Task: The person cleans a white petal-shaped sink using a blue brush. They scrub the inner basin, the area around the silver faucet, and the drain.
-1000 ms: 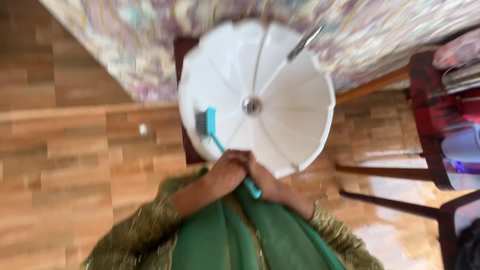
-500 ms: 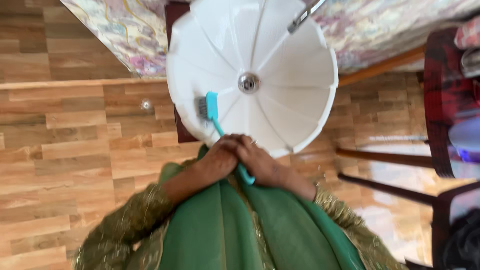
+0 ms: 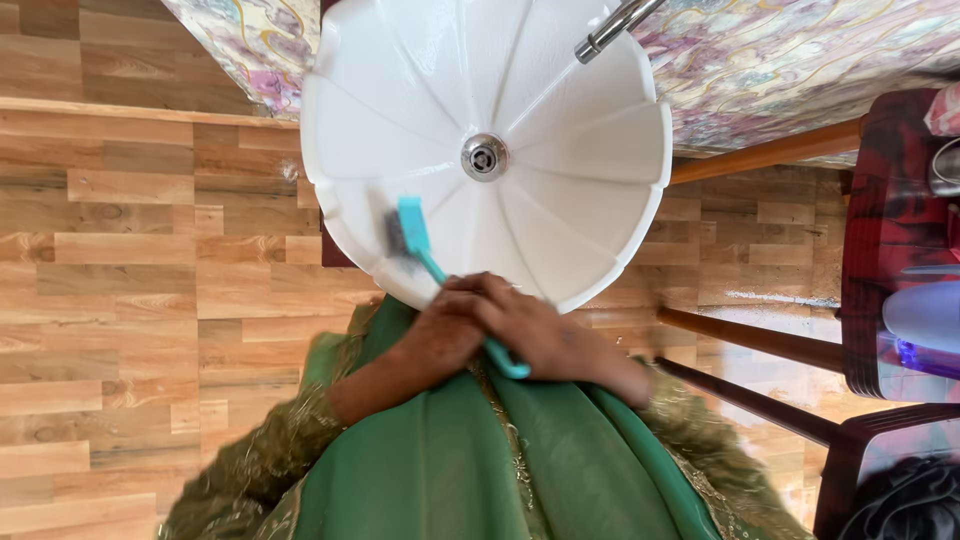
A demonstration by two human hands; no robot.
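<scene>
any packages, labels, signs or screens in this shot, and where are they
None clearly in view: no label, sign or screen shows.
Nearest candidate: a pale, rounded container on the dark red chair at the right edge; too cut off to tell what it is.
Otherwise: both hands, left hand and right hand, hold a teal brush in a white basin.

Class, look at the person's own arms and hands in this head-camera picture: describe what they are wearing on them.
Both hands, the left hand and the right hand, are bare: no gloves. Whether any rings are worn cannot be told. Each forearm is covered by an olive-green sleeve with a glittering gold pattern, ending short of the wrist. A plain brighter green cloth hangs between the arms down the front.
</scene>
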